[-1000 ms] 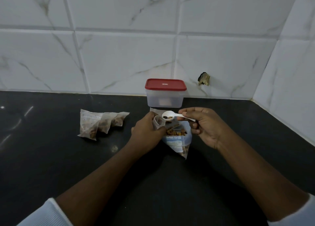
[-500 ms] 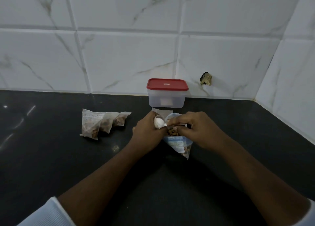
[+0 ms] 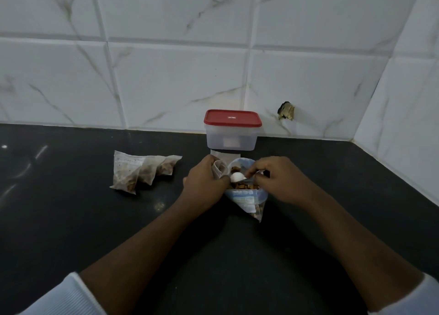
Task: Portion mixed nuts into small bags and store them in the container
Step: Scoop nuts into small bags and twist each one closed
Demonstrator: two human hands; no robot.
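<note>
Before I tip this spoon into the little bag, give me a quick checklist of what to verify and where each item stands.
1. Mouth of the small bag held open by the left hand: ok.
2. Grip on the spoon by the right hand, bowl beside that mouth: ok.
3. Nuts in the spoon: cannot tell, the bowl faces away.
4. Supply in the big nut bag, open with nuts showing: ok.
5. Readiness of the container to take bags: not ok, its red lid is on.
6. Seals on the three filled bags at the left: cannot tell.
</note>
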